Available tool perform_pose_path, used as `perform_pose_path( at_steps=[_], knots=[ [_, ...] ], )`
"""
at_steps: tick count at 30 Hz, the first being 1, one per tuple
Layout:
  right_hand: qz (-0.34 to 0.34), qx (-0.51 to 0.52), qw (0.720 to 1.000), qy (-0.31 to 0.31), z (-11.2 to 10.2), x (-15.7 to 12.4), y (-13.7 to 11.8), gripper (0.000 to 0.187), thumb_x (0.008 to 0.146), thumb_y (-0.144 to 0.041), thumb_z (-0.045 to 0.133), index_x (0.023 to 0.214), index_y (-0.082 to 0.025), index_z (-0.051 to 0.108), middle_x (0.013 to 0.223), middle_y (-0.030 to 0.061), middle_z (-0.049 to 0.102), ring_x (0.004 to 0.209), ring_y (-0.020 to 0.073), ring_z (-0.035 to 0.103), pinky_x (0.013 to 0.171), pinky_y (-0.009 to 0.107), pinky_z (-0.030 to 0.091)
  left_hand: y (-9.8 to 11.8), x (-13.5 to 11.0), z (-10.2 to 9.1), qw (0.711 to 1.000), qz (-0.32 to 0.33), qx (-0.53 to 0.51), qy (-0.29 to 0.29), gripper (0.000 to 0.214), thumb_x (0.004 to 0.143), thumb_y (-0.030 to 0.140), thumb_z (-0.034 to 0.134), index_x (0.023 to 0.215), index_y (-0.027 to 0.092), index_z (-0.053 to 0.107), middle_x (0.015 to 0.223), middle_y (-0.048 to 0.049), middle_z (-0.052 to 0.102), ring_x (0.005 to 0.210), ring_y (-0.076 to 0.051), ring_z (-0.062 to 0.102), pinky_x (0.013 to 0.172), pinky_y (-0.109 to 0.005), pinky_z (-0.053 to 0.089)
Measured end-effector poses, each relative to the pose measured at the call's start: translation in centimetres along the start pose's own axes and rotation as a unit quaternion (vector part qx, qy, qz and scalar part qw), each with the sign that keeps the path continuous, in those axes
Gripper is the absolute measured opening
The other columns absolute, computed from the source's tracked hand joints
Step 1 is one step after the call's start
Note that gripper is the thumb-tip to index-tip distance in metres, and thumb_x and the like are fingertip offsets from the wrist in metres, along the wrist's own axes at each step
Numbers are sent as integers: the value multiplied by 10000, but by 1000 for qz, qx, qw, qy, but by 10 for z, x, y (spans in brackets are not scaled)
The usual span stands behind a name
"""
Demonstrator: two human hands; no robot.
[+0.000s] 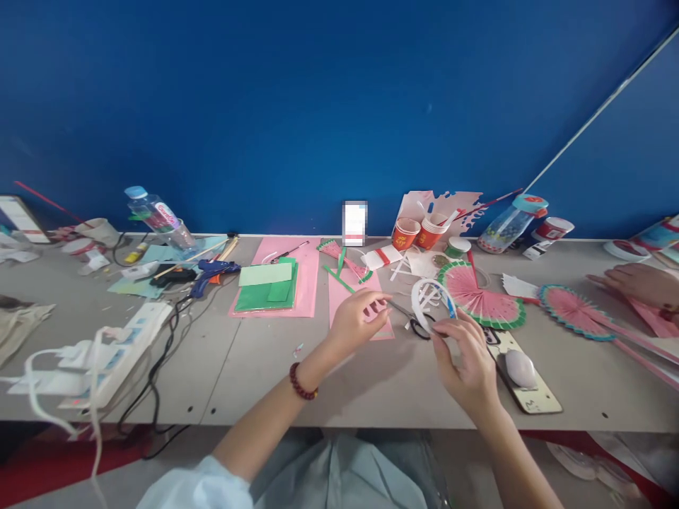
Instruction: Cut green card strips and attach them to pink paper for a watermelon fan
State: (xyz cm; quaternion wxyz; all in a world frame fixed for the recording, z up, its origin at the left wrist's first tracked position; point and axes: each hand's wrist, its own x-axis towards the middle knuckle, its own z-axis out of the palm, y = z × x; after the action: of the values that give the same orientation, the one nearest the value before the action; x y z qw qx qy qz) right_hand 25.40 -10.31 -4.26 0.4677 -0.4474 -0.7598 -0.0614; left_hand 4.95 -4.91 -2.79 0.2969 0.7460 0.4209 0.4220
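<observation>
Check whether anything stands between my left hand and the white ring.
Nothing visible stands between the left hand and the white ring held in the right hand. The scissors lie on the table, seemingly below that gap.

Right of centre, I see a white round ring [416, 305] and a pink, dark-speckled, green-edged pleated paper fan [491, 304].

Free tabletop [392, 396] front-centre, power strip [127, 346] left, phone [542, 400] right — obstacles
</observation>
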Motion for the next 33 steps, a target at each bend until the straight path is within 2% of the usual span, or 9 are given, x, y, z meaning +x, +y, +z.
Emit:
perform_pose_path(
  at_steps=[3, 8, 11, 15, 17, 21, 25, 29, 33],
  knots=[
    [-29, 8, 999, -25, 11, 0, -11, 216, 826, -77, 549, 996, -210, 564, 859, 44, 641, 837, 201, 615, 998, 495, 410, 2, -26, -14, 996, 4, -64, 60, 254, 848, 228, 582, 1093, 219, 648, 1011, -49, 645, 735, -111, 603, 697, -258, 537],
    [-55, 31, 996, -62, 27, -5, -27, 221, 840, -67, 528, 1012, -204, 552, 852, 46, 653, 846, 199, 619, 997, 501, 408, 2, -54, -11, 994, 3, -56, 90, 324, 863, 256, 597, 1186, 256, 627, 1064, -59, 637, 773, -115, 619, 650, -242, 556],
    [-58, 34, 996, -65, 33, -6, -34, 228, 843, -62, 518, 1019, -204, 549, 861, 46, 662, 850, 196, 621, 1000, 494, 410, -2, -62, -6, 989, 20, -20, 143, 282, 863, 231, 602, 1138, 245, 658, 1047, -65, 671, 812, -136, 641, 690, -264, 565],
    [-47, 39, 996, -71, 38, -7, -39, 231, 853, -71, 503, 1027, -216, 551, 851, 33, 668, 825, 185, 626, 1002, 488, 415, -5, -68, -3, 978, 52, 3, 201, 224, 850, 198, 618, 1060, 234, 685, 993, -61, 697, 810, -144, 656, 656, -256, 559],
    [-41, 41, 996, -73, 40, -7, -41, 231, 857, -80, 498, 1028, -223, 554, 851, 29, 671, 825, 185, 629, 1004, 488, 412, -5, -70, -3, 976, 47, -1, 215, 173, 838, 197, 632, 998, 224, 693, 954, -55, 697, 791, -139, 654, 620, -240, 546],
    [-35, 37, 994, -98, 43, -7, -43, 224, 873, -100, 493, 1042, -235, 554, 846, 32, 672, 818, 194, 630, 985, 483, 422, -1, -75, -8, 976, 18, 6, 216, 59, 837, 217, 626, 828, 203, 683, 876, -43, 681, 749, -131, 628, 607, -241, 517],
    [-25, 19, 994, -108, 45, -7, -43, 216, 909, -163, 479, 1102, -219, 557, 818, 54, 668, 788, 212, 627, 835, 410, 490, 0, -77, -17, 980, -26, -9, 199, 100, 839, 234, 599, 769, 195, 658, 828, -31, 652, 686, -115, 580, 618, -247, 487],
    [-31, 8, 991, -133, 46, 0, -42, 183, 939, -229, 479, 1086, -202, 585, 821, 59, 684, 716, 181, 628, 652, 287, 478, -9, -75, -25, 976, -114, -61, 174, 123, 807, 263, 613, 712, 186, 628, 789, -19, 617, 668, -112, 552, 570, -226, 437],
    [-84, -21, 979, -183, 48, 10, -40, 162, 956, -241, 467, 976, -197, 622, 781, 35, 680, 705, 140, 630, 620, 236, 441, -24, -74, -34, 972, -175, -77, 137, 135, 770, 280, 614, 676, 182, 609, 754, -4, 591, 677, -116, 542, 546, -220, 379]
  ],
)
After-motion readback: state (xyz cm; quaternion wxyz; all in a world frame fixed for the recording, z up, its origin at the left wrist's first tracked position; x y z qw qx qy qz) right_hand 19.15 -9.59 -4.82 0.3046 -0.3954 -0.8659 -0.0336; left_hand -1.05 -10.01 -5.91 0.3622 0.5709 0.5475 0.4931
